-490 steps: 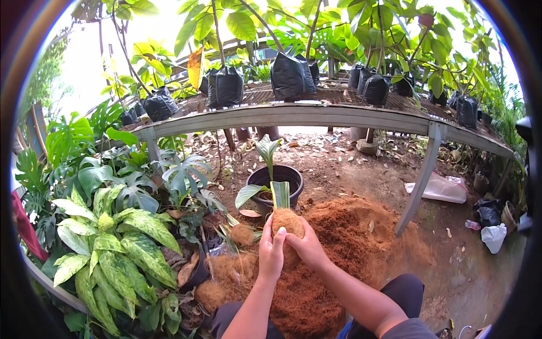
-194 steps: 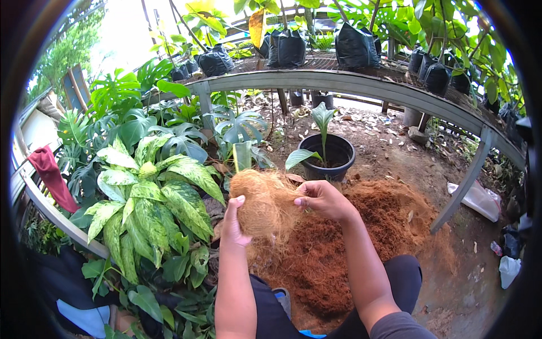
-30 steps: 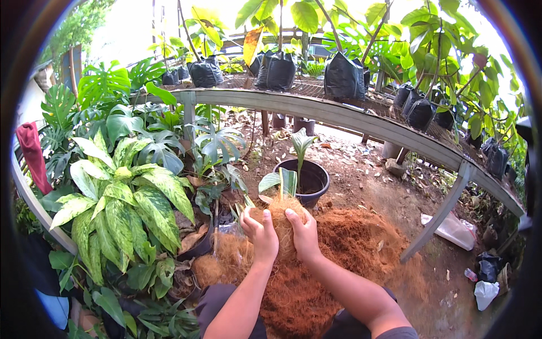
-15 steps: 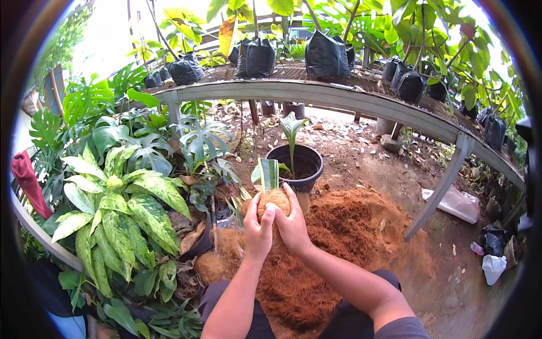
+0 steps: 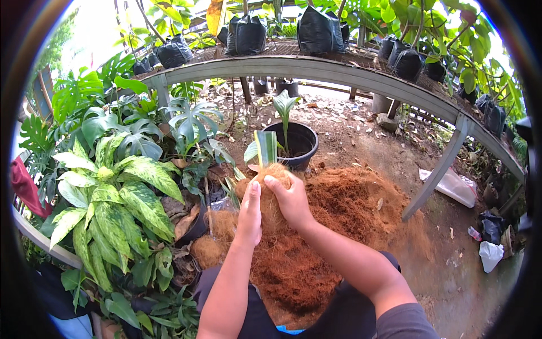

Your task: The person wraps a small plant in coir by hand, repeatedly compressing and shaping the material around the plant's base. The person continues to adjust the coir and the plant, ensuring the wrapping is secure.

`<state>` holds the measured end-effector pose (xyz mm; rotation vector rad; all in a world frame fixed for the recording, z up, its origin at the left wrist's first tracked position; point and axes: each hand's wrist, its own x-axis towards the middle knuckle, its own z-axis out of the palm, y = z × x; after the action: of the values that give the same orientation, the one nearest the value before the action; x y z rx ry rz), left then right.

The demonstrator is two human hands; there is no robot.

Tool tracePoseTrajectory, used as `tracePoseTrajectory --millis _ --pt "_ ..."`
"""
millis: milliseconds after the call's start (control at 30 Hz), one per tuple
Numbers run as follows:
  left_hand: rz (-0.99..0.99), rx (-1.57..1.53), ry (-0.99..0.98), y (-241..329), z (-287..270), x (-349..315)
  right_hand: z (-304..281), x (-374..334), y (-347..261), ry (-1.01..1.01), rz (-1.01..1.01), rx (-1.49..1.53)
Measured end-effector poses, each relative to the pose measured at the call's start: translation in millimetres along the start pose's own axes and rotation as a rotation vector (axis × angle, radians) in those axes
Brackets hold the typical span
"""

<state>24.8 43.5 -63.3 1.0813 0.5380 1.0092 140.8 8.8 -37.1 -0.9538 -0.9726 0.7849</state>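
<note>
The left hand (image 5: pixel 249 214) and right hand (image 5: pixel 291 202) grip a fibre ball (image 5: pixel 272 212), a leaf (image 5: pixel 266 148) rising from its top; uneven pressure could loosen it.

Dark grey short sleeve (image 5: pixel 405 323), dark trousers (image 5: pixel 351 308).

I'm outdoors, strong daylight, blown-out white sky (image 5: pixel 90 42) upper left. Ahead of me, a long weathered grey wooden bench (image 5: pixel 305 66), bent into an arc by the lens, brown wire-mesh top (image 5: pixel 281 48), black plastic plant bags (image 5: pixel 320 33) standing on it. Slanted grey wooden leg (image 5: pixel 435 169) on my right. Bare brown dirt floor (image 5: pixel 372 144), dry pale fallen leaves (image 5: pixel 336 111) scattered under the bench.
</note>
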Motion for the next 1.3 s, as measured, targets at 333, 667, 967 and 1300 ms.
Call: tracePoseTrajectory --millis 333,667,967,1300 --pt "-0.28 -0.575 0.064 -5 20 -10 -4 2 1 0.018 -0.266 -0.339" --pt "-0.22 -0.529 0.135 4 -11 -5 22 -11 9 -0.023 -0.108 0.085" --pt "-0.143 -0.351 0.072 20 -26 -13 22 -9 17 -0.075 0.07 0.197" --pt "-0.13 -0.139 -0.166 28 -33 -25 -1 -3 37 -0.062 0.093 0.114"
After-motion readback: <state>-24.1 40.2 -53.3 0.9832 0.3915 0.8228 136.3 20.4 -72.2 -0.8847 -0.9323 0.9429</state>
